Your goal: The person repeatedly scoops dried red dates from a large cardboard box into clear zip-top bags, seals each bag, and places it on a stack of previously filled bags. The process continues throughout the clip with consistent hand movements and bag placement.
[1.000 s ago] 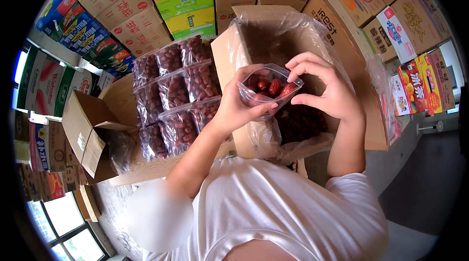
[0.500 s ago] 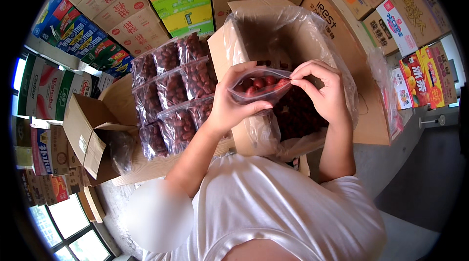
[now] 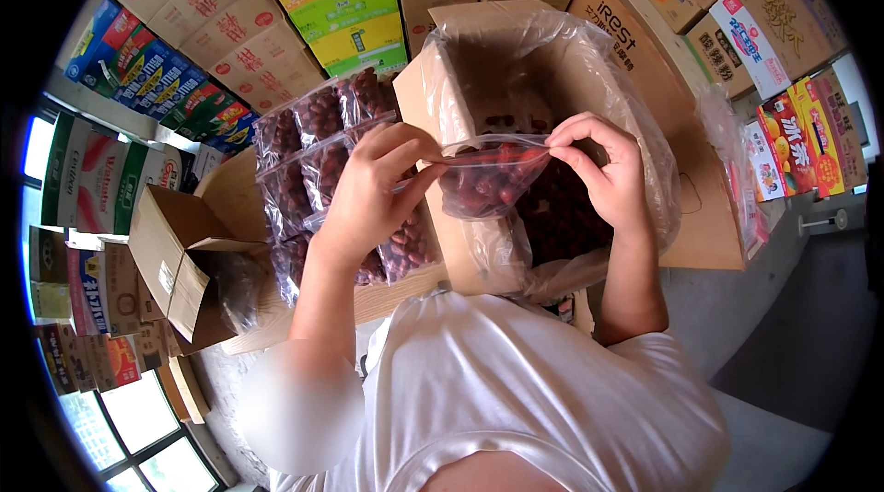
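Between my hands hangs a clear plastic zip bag (image 3: pixel 483 186) with dark red dates in it, its top edge stretched nearly straight. My left hand (image 3: pixel 382 179) pinches the left corner of that edge. At the right corner, my right hand (image 3: pixel 603 161) pinches the bag between thumb and forefinger. Just behind the bag stands a tall open cardboard box (image 3: pixel 428 92) lined with clear plastic, with loose dates (image 3: pixel 566 220) at its bottom. Left of the box, filled date bags (image 3: pixel 318 115) lie in rows on a wooden table (image 3: pixel 391 288), partly hidden by my left hand and forearm.
A smaller open carton (image 3: pixel 175 216) with crumpled clear plastic (image 3: pixel 238 289) sits at the left. Stacked brown cartons (image 3: pixel 249 59) and yellow and green boxes (image 3: pixel 345 9) line the back. A large flat carton (image 3: pixel 709 188) leans right of the lined box.
My left hand has gone from cupping the bag's side to pinching its top left corner. The bag's mouth, wide before, is now drawn flat. My right hand keeps its pinch.
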`<state>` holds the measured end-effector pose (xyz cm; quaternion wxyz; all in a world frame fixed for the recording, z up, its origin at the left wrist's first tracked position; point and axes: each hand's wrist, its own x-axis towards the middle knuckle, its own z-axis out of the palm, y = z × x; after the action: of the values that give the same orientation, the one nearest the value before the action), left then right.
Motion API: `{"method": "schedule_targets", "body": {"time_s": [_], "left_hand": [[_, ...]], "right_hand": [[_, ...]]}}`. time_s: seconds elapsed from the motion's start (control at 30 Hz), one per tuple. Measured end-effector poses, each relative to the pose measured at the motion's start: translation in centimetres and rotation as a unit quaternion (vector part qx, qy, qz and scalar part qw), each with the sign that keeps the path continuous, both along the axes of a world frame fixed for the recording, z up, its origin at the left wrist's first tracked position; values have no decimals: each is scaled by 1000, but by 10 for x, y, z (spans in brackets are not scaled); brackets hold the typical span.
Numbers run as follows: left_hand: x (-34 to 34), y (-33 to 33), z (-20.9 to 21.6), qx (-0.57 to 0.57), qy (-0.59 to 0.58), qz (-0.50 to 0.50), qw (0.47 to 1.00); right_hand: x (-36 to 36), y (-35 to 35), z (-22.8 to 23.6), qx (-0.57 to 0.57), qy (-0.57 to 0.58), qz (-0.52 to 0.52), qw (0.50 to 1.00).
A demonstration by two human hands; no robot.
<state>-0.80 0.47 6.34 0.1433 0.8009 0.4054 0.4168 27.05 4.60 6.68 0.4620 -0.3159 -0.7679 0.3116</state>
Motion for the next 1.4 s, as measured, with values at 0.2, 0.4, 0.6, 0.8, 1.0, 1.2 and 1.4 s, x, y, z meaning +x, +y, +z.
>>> {"method": "schedule_targets", "body": {"time_s": [0.2, 0.4, 0.6, 0.8, 1.0, 1.2, 1.4], "left_hand": [[14, -16, 37, 172, 115, 124, 971], [21, -14, 31, 119, 131, 104, 979], [19, -12, 26, 61, 102, 64, 991], [28, -6, 27, 15, 23, -7, 1000], [34, 11, 6, -27, -27, -30, 999], [46, 3, 3, -19, -63, 11, 998], [44, 3, 4, -19, -57, 1, 998]], "right_hand": [[-5, -13, 26, 157, 7, -62, 986], [3, -6, 27, 168, -71, -88, 979], [12, -3, 16, 67, -45, -49, 996], [11, -2, -6, -53, 57, 0, 997], [11, -1, -8, -62, 82, 14, 995], [7, -5, -3, -98, 161, -15, 982], [21, 2, -10, -45, 21, 4, 999]]}}
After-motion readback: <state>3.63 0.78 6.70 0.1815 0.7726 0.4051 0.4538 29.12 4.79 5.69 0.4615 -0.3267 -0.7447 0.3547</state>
